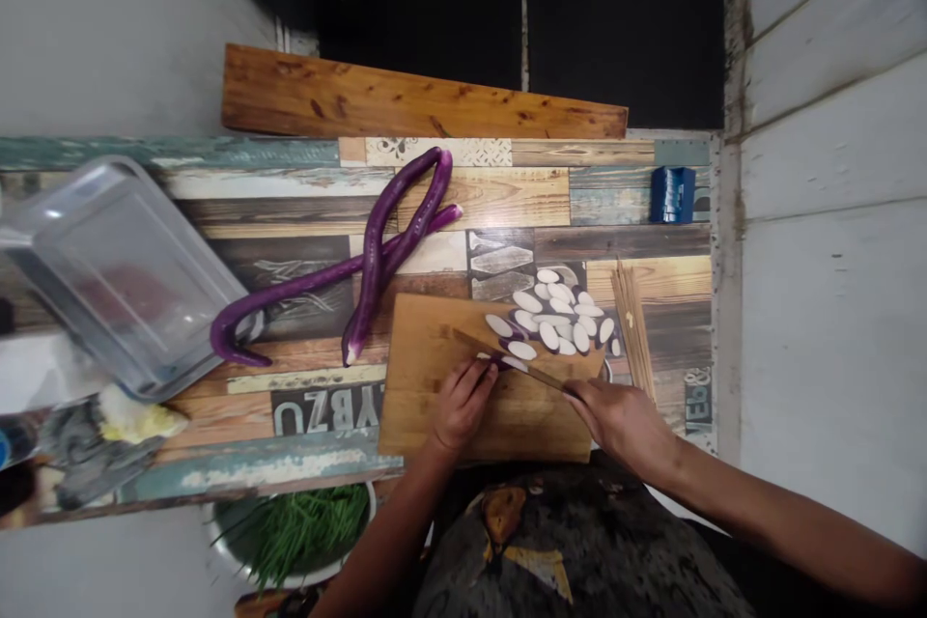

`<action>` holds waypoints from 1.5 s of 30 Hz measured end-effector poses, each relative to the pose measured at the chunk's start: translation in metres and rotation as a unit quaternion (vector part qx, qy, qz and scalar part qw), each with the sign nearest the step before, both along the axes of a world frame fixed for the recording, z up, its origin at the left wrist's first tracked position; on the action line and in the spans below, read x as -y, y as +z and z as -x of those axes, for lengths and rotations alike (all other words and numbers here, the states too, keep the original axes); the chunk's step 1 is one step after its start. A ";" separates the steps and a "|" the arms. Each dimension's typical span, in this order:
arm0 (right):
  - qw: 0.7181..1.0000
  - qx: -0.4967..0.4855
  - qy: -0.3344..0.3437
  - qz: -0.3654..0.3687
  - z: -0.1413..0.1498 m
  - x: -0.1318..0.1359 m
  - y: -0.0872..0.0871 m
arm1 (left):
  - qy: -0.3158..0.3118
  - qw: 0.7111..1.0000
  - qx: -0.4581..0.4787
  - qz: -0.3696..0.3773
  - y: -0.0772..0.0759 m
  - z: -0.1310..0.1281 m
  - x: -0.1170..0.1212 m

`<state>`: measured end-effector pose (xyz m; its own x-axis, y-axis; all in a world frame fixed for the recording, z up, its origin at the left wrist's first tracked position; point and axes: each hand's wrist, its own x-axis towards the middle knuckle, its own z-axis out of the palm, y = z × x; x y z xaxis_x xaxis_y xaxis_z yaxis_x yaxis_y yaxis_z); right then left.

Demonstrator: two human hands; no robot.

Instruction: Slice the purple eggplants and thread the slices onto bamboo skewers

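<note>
Forearms [768, 517] angled inward. Left grip [463, 396] closed on short purple-skinned vegetable piece [499, 361], mostly hidden; right grip [623, 420] wrapped around thin-bladed knife [540, 374], handle covered.

Cutting board [416, 372], one: one knife [543, 377] over it, roughly twenty slices [548, 337] at its far-right corner, at least two eggplants [311, 283] and one container [174, 232] to its left.
</note>
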<state>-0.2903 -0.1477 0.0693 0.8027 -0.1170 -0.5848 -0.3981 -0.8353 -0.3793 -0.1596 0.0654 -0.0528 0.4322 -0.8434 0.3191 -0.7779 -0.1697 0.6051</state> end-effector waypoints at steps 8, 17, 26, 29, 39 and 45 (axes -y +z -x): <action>0.998 -0.033 0.053 0.023 0.020 -0.008 0.022 | -0.014 0.999 0.035 0.038 -0.008 0.001 -0.005; 0.996 -0.055 0.054 0.039 0.024 -0.017 0.016 | -0.017 0.998 0.060 0.028 -0.006 0.000 -0.004; 0.998 -0.037 0.047 0.035 0.028 -0.019 0.016 | -0.019 0.998 0.063 0.026 -0.011 0.001 -0.009; 0.997 -0.044 0.046 0.032 0.027 -0.020 0.016 | -0.018 0.998 0.062 0.019 -0.012 0.001 -0.009; 0.995 -0.082 0.038 0.043 0.025 -0.020 0.015 | -0.020 0.999 0.037 0.019 -0.010 0.001 -0.008; 0.995 -0.099 0.012 0.025 -0.009 -0.027 -0.003 | -0.032 0.999 0.025 0.021 -0.006 -0.001 -0.007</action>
<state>-0.2818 -0.1210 0.0666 0.6757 -0.1312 -0.7254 -0.4401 -0.8612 -0.2542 -0.1587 0.0722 -0.0591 0.3603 -0.8541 0.3752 -0.8160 -0.0936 0.5704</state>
